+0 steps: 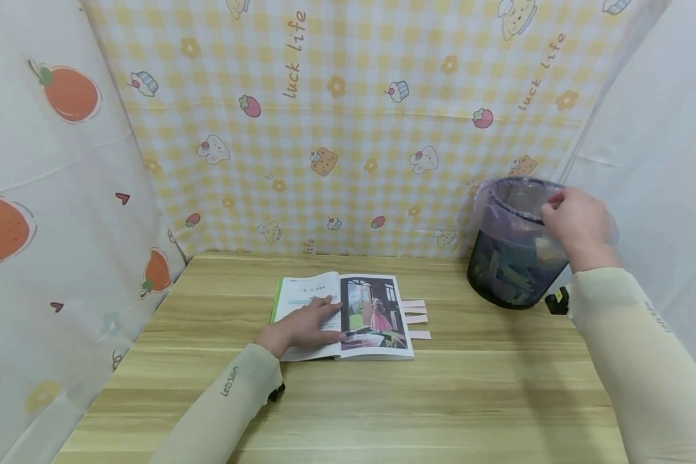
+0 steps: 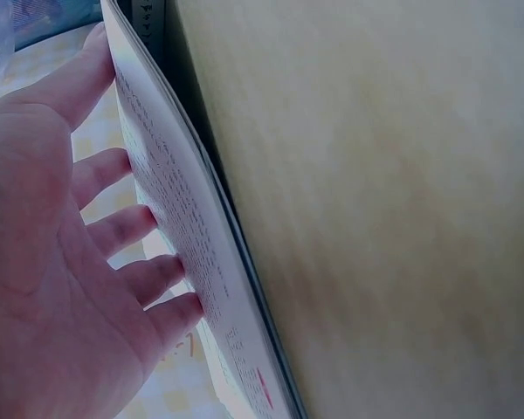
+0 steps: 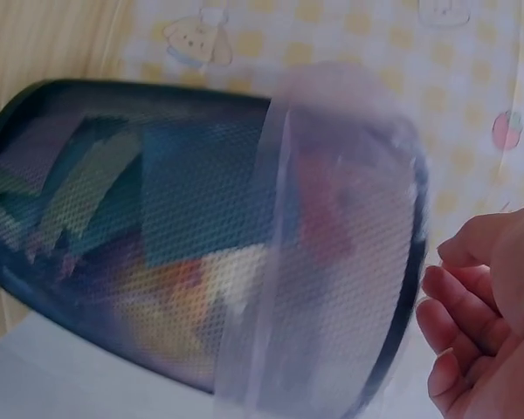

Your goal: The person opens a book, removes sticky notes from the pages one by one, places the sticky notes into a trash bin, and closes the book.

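An open book (image 1: 377,316) lies on the wooden table, with text on its left page and a picture of a figure in a pink dress on the right. My left hand (image 1: 311,325) rests on the left page, fingers spread; the left wrist view shows its fingertips touching the printed page (image 2: 170,166). Above the rim of a black mesh bin (image 1: 507,264), my right hand (image 1: 580,222) hovers with loosely curled fingers. In the right wrist view, thumb and forefinger come close together and no object shows between them. Scraps fill the lower bin, seen through the mesh.
Pale pink tabs (image 1: 415,319) stick out from the book's right edge. A clear plastic liner (image 3: 306,175) folds over the bin's top. A checked yellow cloth (image 1: 348,142) hangs behind the table, and white cloths hang at both sides.
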The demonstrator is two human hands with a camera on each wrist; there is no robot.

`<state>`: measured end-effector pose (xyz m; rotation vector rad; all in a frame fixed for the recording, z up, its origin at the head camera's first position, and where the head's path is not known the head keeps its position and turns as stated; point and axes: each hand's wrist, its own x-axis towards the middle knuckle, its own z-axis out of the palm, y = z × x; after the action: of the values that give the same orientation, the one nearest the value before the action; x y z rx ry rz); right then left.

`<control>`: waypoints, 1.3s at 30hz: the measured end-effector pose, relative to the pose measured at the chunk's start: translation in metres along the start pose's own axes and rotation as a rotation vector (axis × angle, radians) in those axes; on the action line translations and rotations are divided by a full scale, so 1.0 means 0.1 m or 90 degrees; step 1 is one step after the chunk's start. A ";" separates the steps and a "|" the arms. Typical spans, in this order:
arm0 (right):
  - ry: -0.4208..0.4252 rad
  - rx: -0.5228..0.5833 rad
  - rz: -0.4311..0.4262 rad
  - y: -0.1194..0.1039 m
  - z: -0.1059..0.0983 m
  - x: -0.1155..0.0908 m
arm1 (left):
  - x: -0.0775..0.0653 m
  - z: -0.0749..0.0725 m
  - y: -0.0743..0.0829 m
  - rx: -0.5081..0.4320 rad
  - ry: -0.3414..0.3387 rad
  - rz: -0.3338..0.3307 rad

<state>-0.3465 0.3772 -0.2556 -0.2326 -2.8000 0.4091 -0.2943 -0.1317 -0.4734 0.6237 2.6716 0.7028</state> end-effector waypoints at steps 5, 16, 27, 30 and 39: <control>0.040 0.033 -0.058 -0.23 0.13 -0.04 | 0.01 0.00 -0.01 0.004 0.001 -0.003; 0.006 0.066 -0.159 -0.76 0.81 -0.37 | 0.01 0.01 -0.01 0.002 0.002 0.002; -0.115 0.037 -0.232 -0.97 1.85 -0.78 | 0.01 -0.02 0.01 0.004 0.000 0.004; -0.153 0.011 -0.260 -1.03 2.07 -0.90 | 0.01 -0.03 0.01 0.003 0.001 0.002; -0.218 -0.068 -0.262 -1.13 2.33 -1.15 | 0.02 -0.02 0.01 -0.005 -0.001 0.000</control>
<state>-0.3251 0.1884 -0.4659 0.4278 -3.0954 0.2156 -0.2966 -0.1313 -0.4713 0.6220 2.6658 0.7114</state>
